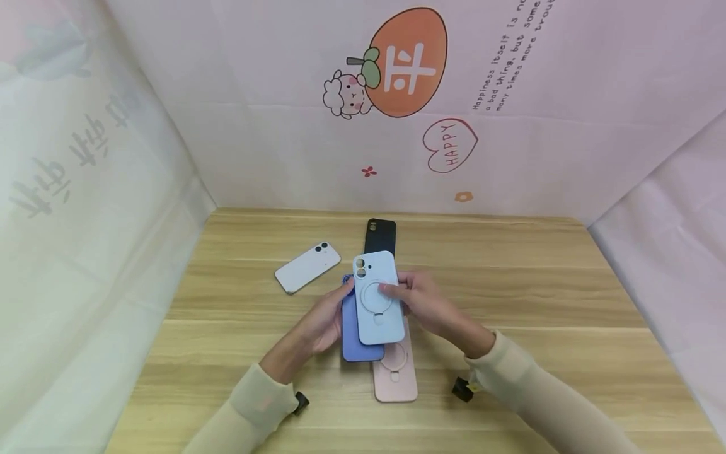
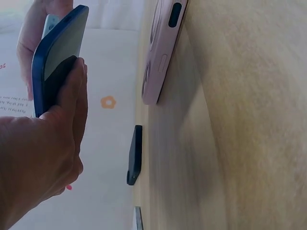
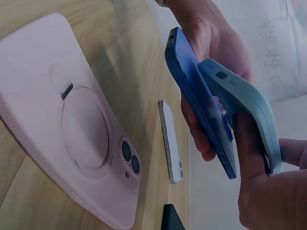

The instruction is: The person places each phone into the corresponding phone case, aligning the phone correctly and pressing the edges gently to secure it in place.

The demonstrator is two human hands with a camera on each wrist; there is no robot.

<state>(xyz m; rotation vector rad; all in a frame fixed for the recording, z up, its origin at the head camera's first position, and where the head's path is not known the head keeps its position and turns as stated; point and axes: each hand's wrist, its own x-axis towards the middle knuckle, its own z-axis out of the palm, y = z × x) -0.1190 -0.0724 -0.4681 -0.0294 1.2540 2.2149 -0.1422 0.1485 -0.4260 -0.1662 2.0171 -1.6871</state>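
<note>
My left hand (image 1: 321, 323) grips a blue phone (image 1: 351, 331) by its side edges, thumb near its camera corner. A light blue phone case (image 1: 379, 321) is in my right hand (image 1: 429, 304), with the thumb on its ring and fingers inside the hollow shell. The case overlaps the blue phone in the head view. The right wrist view shows the case (image 3: 259, 112) tilted against the phone (image 3: 199, 98), close to its camera end. Both are raised above a phone in a pink case (image 1: 396, 388), which lies on the table with its ring and lenses facing up.
A white phone (image 1: 307, 268) lies on the wooden table (image 1: 510, 271) to the left, back side up. Behind the hands lies a black phone or case (image 1: 380, 236), partly covered in the head view. White printed cloth (image 1: 255, 139) walls the table at the back and sides.
</note>
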